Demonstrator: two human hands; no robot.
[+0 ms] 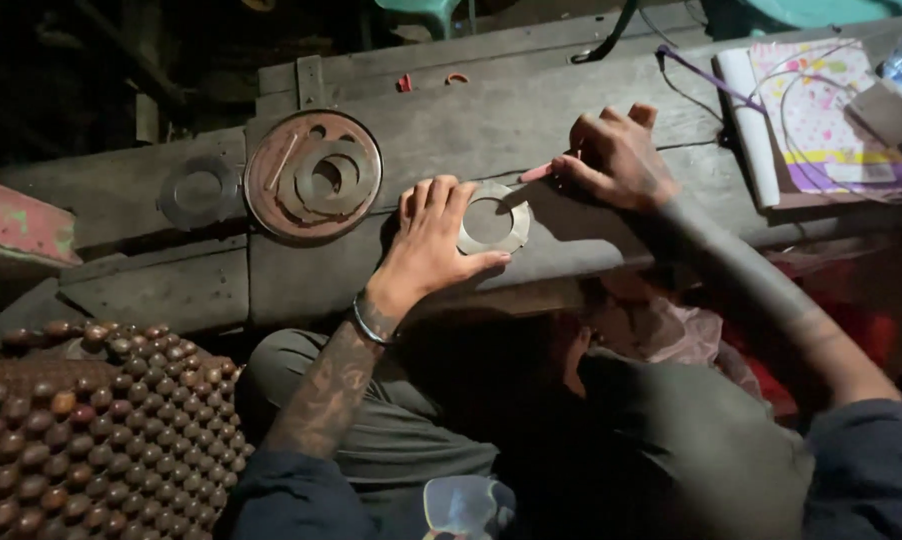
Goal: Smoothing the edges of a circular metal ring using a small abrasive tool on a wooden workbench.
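My left hand (429,240) presses flat on a thin grey metal ring plate (506,222) that lies on the worn wooden bench (531,120). The fingers cover the ring's left side and the thumb lies under its lower edge. My right hand (616,158) grips a pink marker (537,172), its tip at the ring's upper right edge. A metal bracelet (369,325) circles my left wrist.
A round rusty disc (271,195) holding several cut rings sits left of my hands, with a grey ring plate (199,190) beyond it. A patterned notebook (821,110) and wires lie at the right. A wooden-bead seat mat (81,430) fills the lower left.
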